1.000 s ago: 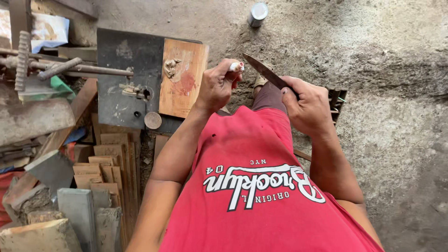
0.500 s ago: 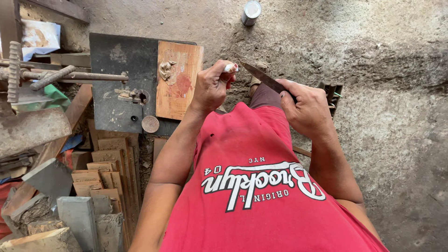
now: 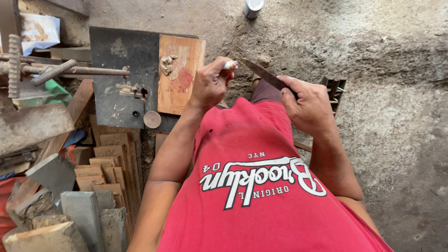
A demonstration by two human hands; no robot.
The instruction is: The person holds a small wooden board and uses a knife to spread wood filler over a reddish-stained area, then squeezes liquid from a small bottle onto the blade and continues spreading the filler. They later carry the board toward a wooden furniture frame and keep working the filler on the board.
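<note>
Dirt floor point(image 3: 382, 93), wood blocks point(image 3: 107, 163) stacked lower left.
Left hand point(image 3: 211, 84) fingers closed on small white piece point(image 3: 229, 65), upper centre; right hand point(image 3: 308, 105) fisted around knife point(image 3: 263, 73), blade angled toward piece for cutting.

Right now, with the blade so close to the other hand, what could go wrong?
The dark metal knife blade in the right hand points at the small pale piece pinched in the left hand; a slip could cut those fingers. Pushed hard, the small piece might twist loose.
</note>
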